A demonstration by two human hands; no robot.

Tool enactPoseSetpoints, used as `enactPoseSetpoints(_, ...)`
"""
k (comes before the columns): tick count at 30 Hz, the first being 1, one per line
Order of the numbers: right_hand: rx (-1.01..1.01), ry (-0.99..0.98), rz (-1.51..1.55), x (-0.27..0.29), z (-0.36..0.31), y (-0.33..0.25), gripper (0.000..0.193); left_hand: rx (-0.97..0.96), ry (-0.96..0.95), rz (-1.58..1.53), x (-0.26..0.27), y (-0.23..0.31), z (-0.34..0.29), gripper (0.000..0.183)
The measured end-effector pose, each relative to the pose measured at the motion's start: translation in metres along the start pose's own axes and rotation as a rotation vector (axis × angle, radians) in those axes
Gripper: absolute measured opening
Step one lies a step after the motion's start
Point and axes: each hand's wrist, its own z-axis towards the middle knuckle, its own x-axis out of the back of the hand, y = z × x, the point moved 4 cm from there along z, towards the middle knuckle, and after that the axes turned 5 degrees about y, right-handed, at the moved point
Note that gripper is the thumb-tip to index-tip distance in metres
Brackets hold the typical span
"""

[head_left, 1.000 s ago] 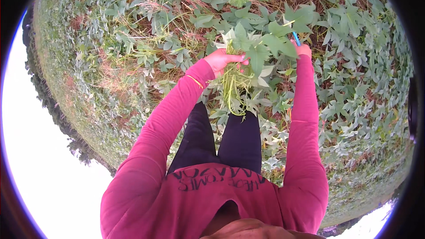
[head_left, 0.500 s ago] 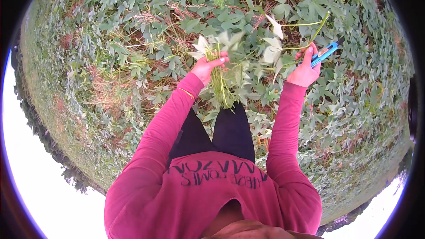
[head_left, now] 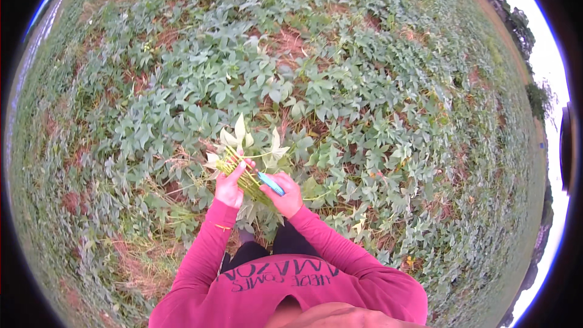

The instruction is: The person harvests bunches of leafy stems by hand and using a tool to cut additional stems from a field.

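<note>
Out among low green vines, close in front of the wearer's dark-trousered legs (head_left: 296,240), I see a loose bundle of slender yellow-green plant stems with pale, pointed leaves (head_left: 249,186) held at a slant between two bare hands. The left hand (head_left: 229,189) is closed round the stems, thumb over the top, leaves fanning out beyond it. The right hand (head_left: 285,193), just beside it, is wrapped round a bright blue, slim-handled cutter (head_left: 271,184), its dark end toward the bundle and near the left fingers; whether it touches a stem I cannot tell.

By my reckoning the bundle weighs little. The stems look springy and fairly firm lengthwise, yet likely to bruise or snap if squeezed hard, and fresh-cut ends could be damp and a little slippery. The leaves look soft and easily torn, so the best hold seems to be round the gathered stems, just below the leaves, snug rather than tight. I make out no container; the left hand alone does that job, keeping the stems together.
</note>
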Motion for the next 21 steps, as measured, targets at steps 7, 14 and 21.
enactPoseSetpoints(7, 0.253, -0.159, -0.193, 0.011, -0.014, -0.100, 0.050, 0.052, -0.234, 0.208, 0.009, 0.087, -0.077, 0.040)
enactPoseSetpoints(14, 0.360, -0.222, -0.125, -0.022, -0.030, -0.163, 0.046, -0.037, -0.282, 0.080, 0.016, 0.127, -0.112, 0.029)
enactPoseSetpoints(21, 0.076, 0.057, 0.187, -0.039, -0.047, -0.141, 0.027, -0.057, -0.274, 0.173, 0.013, 0.139, -0.131, 0.039)
